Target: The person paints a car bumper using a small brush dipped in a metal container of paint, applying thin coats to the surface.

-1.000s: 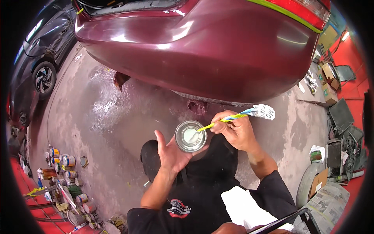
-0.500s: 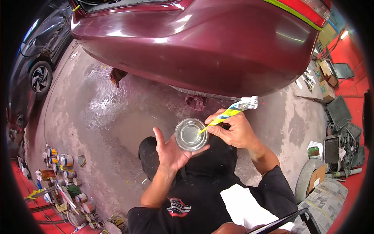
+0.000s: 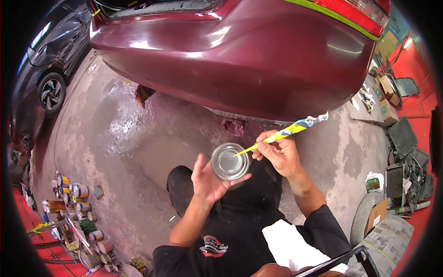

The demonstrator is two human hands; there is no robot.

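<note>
My left hand (image 3: pixel 207 184) holds a small round glass bowl (image 3: pixel 224 167) on its palm and fingers, with a shallow, pale liquid inside. My right hand (image 3: pixel 277 154) pinches a long, tapered yellow stick (image 3: pixel 287 131), wrapped or printed with blue and white, whose thin tip dips into the bowl. Both hands are over my dark-clothed lap, just below a glossy maroon rear bumper (image 3: pixel 240 69).
A dark car (image 3: pixel 50 83) stands at the left. Several paint cans (image 3: pixel 80 191) cluster at the lower left. Boxes (image 3: pixel 390 94), dark panels (image 3: pixel 401 136) and a tire (image 3: pixel 364 217) lie along the right. A red tail light (image 3: pixel 369 11) tops the bumper.
The bowl has shifted slightly right. The stick has rolled and tilted in my right hand, its far end now higher and looking narrower than a second ago.
</note>
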